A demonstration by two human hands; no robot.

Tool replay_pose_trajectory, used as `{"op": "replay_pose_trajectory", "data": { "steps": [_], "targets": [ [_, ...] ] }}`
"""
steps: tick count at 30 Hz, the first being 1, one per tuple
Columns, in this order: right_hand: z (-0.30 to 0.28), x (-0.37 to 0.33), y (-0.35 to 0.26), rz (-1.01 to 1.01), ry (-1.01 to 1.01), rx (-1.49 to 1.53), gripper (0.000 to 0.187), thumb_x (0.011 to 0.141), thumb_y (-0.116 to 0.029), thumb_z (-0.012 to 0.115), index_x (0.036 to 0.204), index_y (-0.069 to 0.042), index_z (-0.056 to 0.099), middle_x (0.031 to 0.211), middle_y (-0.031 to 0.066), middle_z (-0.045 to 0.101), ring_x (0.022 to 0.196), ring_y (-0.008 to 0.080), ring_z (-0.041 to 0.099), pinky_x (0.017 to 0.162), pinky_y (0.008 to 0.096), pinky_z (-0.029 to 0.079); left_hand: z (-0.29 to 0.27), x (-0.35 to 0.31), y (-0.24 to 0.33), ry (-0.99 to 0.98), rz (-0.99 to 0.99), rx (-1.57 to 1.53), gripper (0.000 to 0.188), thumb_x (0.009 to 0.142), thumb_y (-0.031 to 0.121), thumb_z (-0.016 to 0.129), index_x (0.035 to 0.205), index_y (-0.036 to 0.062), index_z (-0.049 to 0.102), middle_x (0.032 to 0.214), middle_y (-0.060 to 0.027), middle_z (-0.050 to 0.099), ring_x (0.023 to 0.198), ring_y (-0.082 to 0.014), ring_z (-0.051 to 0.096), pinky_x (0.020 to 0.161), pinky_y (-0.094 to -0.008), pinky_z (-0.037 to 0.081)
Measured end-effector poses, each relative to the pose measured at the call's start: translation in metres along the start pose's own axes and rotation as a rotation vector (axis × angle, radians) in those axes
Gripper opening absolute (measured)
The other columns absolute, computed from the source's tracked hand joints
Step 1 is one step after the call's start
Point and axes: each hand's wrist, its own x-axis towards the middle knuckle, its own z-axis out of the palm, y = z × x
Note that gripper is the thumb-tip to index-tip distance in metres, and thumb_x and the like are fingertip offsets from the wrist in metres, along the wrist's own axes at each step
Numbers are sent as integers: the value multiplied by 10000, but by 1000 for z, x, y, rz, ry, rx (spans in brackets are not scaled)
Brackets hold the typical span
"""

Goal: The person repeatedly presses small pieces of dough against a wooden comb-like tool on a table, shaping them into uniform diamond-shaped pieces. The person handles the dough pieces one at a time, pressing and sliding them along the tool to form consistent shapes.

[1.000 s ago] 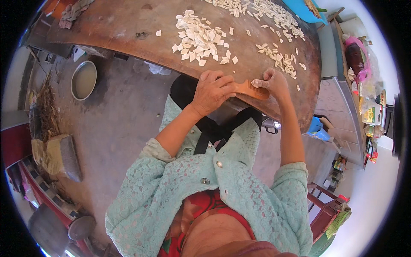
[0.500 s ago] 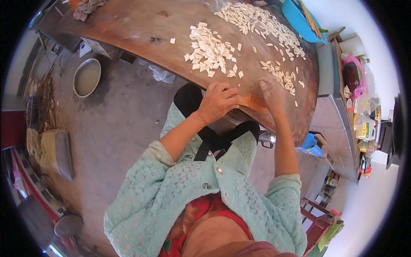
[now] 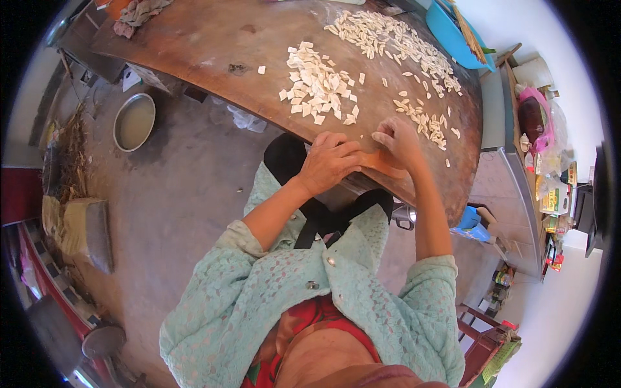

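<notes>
Both hands meet at the near edge of the round wooden table point(image 3: 213, 52). The left hand point(image 3: 330, 161) curls closed over an orange-brown flat piece point(image 3: 381, 163); the right hand point(image 3: 400, 139) pinches its far end. 2 heaps of pale, flat-cut dough pieces point(image 3: 320, 84) lie just beyond. Colourful packets point(image 3: 553, 194) crowd a shelf at right, too small to make out. What the piece is stays unclear, mostly covered.

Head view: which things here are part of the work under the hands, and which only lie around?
In the work:
left hand
right hand
orange board
pile of white cut pieces
wooden table

Lying about:
metal bowl on the floor
blue basin
crumpled cloth
</notes>
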Motion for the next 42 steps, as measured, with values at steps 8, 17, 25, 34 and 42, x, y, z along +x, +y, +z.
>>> {"op": "replay_pose_trajectory", "data": {
  "steps": [8, 17, 25, 34, 42],
  "targets": [
    [13, -62, 14, 83, 91, 96, 250, 815, -263, 799, 875, -66, 656, 805, 95, 645, 735, 242, 626, 692, 388, 492, 1, 1, 3, 23, -7, -5, 246, 730, 262, 792, 945, 180, 706, 1098, 59, 635, 1052, -215, 554, 922, -423, 417],
    [8, -35, 40, 235, 130, 115, 391, 765, -346, 853, 918, -51, 646, 765, 44, 643, 725, 177, 618, 670, 344, 483, 1, 2, 3, 22, -12, 9, 228, 727, 268, 786, 920, 189, 693, 1101, 68, 632, 1058, -205, 559, 924, -415, 416],
    [13, -43, -3, 289, -222, 409, 216, 942, -208, 666, 978, 2, 700, 910, 119, 711, 856, 208, 677, 785, 363, 533, 3, -2, -1, -16, -17, 19, 297, 729, 283, 797, 1005, 195, 730, 1121, 67, 642, 1063, -218, 549, 938, -436, 411],
    [14, 44, -4, -229, 367, 112, 145, 909, -123, 654, 1017, -53, 720, 1114, 160, 685, 1096, 360, 630, 944, 441, 495, 2, -2, 0, 15, -11, -25, 250, 715, 263, 799, 945, 199, 724, 1131, 65, 651, 1066, -201, 566, 917, -416, 421],
    [44, 112, -15, -365, 656, -96, 179, 898, -86, 639, 1062, -64, 708, 1085, 138, 677, 1019, 338, 634, 887, 406, 506, 0, -2, -3, -1, 5, -31, 228, 723, 267, 795, 917, 185, 706, 1146, 59, 645, 1038, -204, 568, 913, -416, 421]
  ]
}}
